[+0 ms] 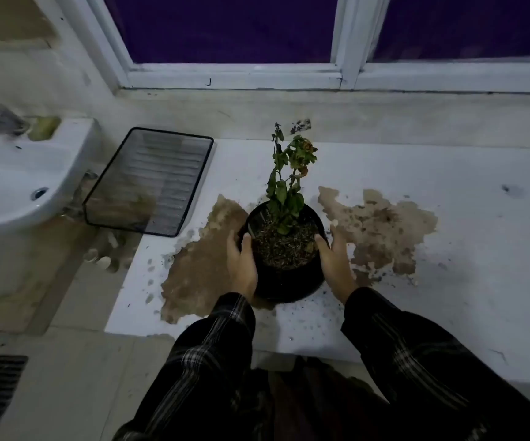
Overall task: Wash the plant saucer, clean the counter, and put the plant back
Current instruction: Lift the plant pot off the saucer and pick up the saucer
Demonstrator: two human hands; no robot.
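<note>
A person stands at a white counter [384,313] under a window. A black pot [289,281] holding a thin, wilted plant [284,192] sits near the counter's front edge, toward its left end. The left hand [241,265] wraps the pot's left side with the thumb hooked over the rim; the right hand [335,259] lies against the right side, fingers curved along the wall. Whether a saucer sits beneath the pot cannot be told. Brown muddy stains [381,230] spread over the counter on both sides of the pot, with soil specks scattered along the front edge. A sink [18,186] stands beyond the counter's left end, a mesh tray [152,183] beside it. The task looks barely begun: the counter is dirty, washing and wiping remain.
</note>
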